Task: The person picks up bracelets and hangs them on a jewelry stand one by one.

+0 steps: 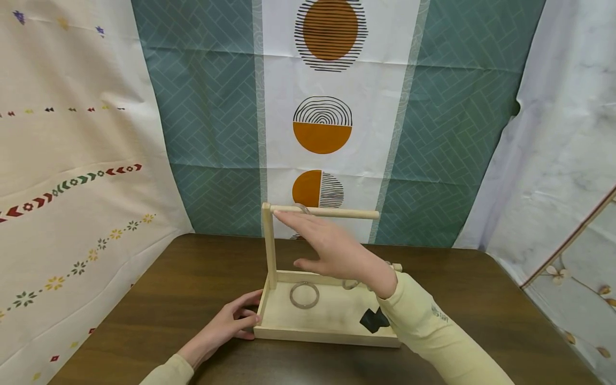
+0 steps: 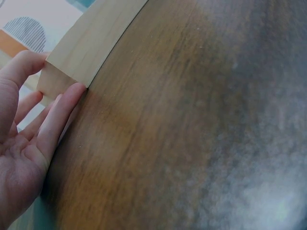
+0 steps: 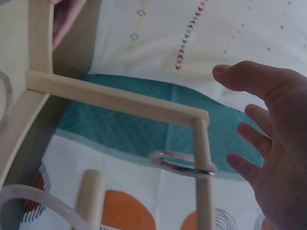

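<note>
A shallow light-wood tray (image 1: 327, 336) carries an upright post (image 1: 269, 246) at its left end, with a horizontal rod (image 1: 346, 213) reaching right from its top. My left hand (image 1: 228, 321) holds the tray's left end, its fingers bent at the wall and corner (image 2: 62, 79). Close by the rod, my right hand (image 1: 332, 246) is held up with fingers extended and nothing in it. A clear ring (image 3: 180, 163) hangs on the rod, apart from the right fingers in the right wrist view. Another ring (image 1: 304, 307) lies flat on the tray floor.
Toward the tray's right, a further ring (image 1: 350, 286) is partly hidden by the right wrist, near a shorter peg (image 3: 90, 194). A black angular piece (image 1: 374, 321) shows beside the right sleeve. The brown table (image 1: 159, 299) meets a hanging patterned cloth (image 1: 212, 133) at the back.
</note>
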A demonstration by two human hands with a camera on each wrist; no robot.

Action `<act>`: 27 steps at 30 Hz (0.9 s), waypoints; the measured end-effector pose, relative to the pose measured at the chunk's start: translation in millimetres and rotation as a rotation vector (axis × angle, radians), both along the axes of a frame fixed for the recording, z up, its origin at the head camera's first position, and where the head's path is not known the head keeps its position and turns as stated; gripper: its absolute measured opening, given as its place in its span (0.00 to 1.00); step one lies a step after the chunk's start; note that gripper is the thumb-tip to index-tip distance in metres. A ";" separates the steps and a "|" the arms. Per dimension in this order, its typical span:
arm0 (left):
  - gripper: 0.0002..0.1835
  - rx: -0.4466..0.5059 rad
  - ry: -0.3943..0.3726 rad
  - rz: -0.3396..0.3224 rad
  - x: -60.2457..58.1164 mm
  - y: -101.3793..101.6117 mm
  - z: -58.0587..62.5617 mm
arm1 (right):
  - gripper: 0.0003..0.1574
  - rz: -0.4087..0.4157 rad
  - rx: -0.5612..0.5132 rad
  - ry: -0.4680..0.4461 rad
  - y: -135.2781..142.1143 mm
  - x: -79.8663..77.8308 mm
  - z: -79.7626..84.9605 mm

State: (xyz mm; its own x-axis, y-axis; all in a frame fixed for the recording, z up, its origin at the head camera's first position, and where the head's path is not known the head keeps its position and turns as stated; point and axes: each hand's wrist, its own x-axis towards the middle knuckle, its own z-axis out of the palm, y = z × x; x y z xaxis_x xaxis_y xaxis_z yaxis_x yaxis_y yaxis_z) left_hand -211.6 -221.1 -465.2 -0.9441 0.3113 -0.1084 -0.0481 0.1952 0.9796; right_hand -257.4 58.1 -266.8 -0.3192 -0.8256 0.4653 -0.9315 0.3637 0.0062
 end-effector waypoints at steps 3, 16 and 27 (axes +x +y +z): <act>0.38 0.004 -0.002 -0.003 0.2 0.0 0.4 | 0.60 0.027 0.018 0.001 -2.4 1.7 -8.0; 0.38 0.001 -0.001 -0.017 -0.1 -0.4 2.0 | 0.53 0.048 0.175 -0.151 -10.9 8.5 -47.2; 0.38 0.007 -0.007 -0.018 -0.3 -0.8 0.4 | 0.49 0.012 0.298 -0.139 -16.2 -0.1 -79.1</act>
